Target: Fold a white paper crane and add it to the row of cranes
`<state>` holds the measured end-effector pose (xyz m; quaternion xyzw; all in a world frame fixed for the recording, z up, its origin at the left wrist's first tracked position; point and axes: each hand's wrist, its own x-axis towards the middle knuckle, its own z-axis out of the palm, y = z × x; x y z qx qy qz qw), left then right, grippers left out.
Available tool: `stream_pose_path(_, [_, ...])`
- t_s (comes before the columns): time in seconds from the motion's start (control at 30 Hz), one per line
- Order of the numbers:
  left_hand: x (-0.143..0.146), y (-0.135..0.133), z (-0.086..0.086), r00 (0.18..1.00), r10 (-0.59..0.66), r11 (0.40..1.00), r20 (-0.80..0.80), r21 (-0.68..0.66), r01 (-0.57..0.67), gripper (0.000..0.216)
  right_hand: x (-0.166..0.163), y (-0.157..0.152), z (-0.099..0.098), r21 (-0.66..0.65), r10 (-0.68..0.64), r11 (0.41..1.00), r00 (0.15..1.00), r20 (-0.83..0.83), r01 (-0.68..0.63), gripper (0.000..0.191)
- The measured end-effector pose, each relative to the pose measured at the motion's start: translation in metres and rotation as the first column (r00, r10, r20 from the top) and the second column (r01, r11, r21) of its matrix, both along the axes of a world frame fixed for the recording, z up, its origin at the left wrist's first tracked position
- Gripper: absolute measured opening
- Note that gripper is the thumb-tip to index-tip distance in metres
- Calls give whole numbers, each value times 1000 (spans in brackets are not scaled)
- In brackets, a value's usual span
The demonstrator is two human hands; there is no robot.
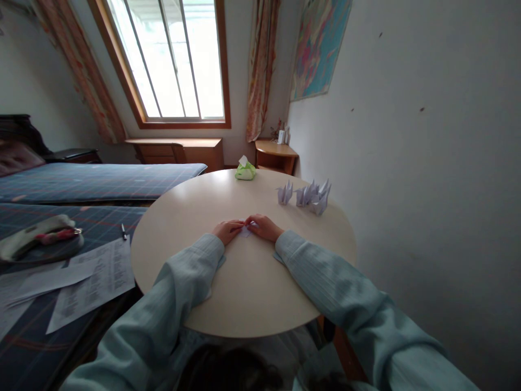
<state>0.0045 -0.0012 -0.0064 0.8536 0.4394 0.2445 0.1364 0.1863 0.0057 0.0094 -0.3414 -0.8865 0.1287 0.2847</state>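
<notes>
Pressing folded paper (pixel 245 232); tissue (pixel 243 160) protrudes from pack (pixel 246 172).

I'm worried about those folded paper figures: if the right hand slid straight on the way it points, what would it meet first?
Not the figures: the small paper at its fingers, then likely the left hand.

Mostly hidden beneath left hand (pixel 228 230) and right hand (pixel 264 226): small white paper (pixel 245 232), grip on it unclear. Too small to tell shape: folded paper figures (pixel 309 195). Cut by left edge, print illegible: printed sheets (pixel 93 282).
</notes>
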Motion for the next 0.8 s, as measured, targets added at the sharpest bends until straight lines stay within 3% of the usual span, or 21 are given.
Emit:
stream_pose_path(0.23, [-1,4,-5,1000,-9,1000,25,8,9,31,0,2,-1,30,82,996,996,-31,-81,9])
stream_pose_path(0.8, [0,1,-2,999,-10,1000,37,9,10,30,1,1,-2,44,116,993,991,-72,-113,8])
